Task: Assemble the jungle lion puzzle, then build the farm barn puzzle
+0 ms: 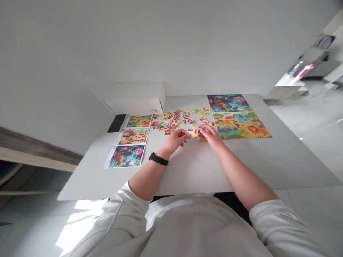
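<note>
Just above the table, my left hand pinches a cream-and-pink jigsaw piece between thumb and fingertips. My right hand is at the other side of that piece, its fingers stretched towards it and slightly apart. Whether the right fingertips touch the piece is too small to make out. Beyond both hands spreads a loose heap of jigsaw pieces in red, white, yellow and green. Some pieces are partly hidden behind my fingers.
To the right lie two joined-up animal puzzles, a dark blue one and a yellow one. A printed sheet with three pictures is at the left, beside a black phone. A white box stands against the wall on the table.
</note>
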### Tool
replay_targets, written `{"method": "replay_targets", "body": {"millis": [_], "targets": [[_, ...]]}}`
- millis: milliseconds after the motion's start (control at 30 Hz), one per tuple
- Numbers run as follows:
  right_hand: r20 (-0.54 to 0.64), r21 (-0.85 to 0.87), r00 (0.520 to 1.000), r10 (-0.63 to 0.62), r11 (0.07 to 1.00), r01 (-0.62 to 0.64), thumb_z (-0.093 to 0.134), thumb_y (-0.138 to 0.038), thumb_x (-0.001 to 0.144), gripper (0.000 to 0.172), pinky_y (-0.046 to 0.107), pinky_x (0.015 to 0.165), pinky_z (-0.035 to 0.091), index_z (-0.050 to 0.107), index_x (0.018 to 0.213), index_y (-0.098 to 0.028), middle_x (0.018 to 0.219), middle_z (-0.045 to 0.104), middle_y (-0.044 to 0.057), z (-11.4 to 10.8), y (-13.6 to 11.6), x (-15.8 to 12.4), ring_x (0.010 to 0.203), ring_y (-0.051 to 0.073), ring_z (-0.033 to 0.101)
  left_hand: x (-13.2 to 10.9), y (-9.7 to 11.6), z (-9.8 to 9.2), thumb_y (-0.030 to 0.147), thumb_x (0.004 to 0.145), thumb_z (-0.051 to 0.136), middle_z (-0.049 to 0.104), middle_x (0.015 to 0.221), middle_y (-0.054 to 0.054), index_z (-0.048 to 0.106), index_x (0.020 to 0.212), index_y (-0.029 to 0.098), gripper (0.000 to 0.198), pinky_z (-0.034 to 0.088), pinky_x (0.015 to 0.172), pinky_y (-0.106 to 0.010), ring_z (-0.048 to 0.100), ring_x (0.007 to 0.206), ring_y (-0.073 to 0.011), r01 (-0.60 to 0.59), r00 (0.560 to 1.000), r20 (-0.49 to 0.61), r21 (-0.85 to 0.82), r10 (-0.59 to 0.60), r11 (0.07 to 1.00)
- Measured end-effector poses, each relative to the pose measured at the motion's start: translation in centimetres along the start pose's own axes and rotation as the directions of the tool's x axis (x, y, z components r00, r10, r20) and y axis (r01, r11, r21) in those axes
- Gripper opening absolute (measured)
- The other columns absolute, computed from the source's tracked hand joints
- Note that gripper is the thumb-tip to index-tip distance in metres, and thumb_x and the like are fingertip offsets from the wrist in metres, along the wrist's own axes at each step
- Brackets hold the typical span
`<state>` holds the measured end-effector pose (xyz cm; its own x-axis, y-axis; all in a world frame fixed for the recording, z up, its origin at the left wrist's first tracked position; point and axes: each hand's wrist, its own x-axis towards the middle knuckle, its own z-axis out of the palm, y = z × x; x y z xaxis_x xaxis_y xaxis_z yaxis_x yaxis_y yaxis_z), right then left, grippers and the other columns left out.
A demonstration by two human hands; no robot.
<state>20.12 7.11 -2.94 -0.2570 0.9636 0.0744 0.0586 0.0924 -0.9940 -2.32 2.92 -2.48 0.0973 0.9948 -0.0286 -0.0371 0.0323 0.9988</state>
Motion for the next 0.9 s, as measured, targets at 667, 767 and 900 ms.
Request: {"method": "replay_targets", "body": {"millis": [667, 767, 900], "targets": [[0.113, 0.014, 0.993, 0.017, 1.000, -0.018, 0.083, -0.065, 0.081, 0.047, 0.030, 0.069, 0.055, 0.072, 0.107, -0.027, 0.086, 0.074, 0.000, 0.1, 0.4, -0.1, 0.078, 0.020, 0.069, -0.1, -0.4, 0.3, 0.052, 0.083, 0.090, 0.074, 0.084, -0.004, 0.066, 0.093, 0.019, 0.043, 0.047, 0.048, -0.020, 0.064, 0.063, -0.0116, 0.006, 0.999, 0.054, 0.008, -0.006, 1.000], [0.120, -0.009, 0.993, 0.002, 1.000, -0.001, 0.084, -0.062, 0.081, 0.045, 0.030, 0.067, 0.053, 0.069, 0.105, -0.027, 0.083, 0.072, -0.001, -0.1, -0.2, -0.1, 0.074, 0.019, 0.067, 0.0, -0.6, 0.4, 0.057, 0.083, 0.089, 0.076, 0.089, -0.006, 0.066, 0.096, 0.018, 0.046, 0.048, 0.049, -0.020, 0.065, 0.064, -0.0118, -0.001, 0.998, 0.066, 0.021, -0.001, 1.000], [0.100, -0.065, 0.995, -0.022, 0.997, 0.028, 0.086, -0.057, 0.079, 0.045, 0.029, 0.066, 0.050, 0.064, 0.105, -0.026, 0.079, 0.069, -0.003, -2.6, -2.0, 0.1, 0.071, 0.017, 0.064, -0.1, -0.7, 0.3, 0.058, 0.091, 0.079, 0.077, 0.095, -0.006, 0.066, 0.109, 0.020, 0.045, 0.052, 0.053, -0.021, 0.067, 0.070, -0.0128, -0.076, 0.997, 0.040, 0.132, 0.071, 0.988]]}}
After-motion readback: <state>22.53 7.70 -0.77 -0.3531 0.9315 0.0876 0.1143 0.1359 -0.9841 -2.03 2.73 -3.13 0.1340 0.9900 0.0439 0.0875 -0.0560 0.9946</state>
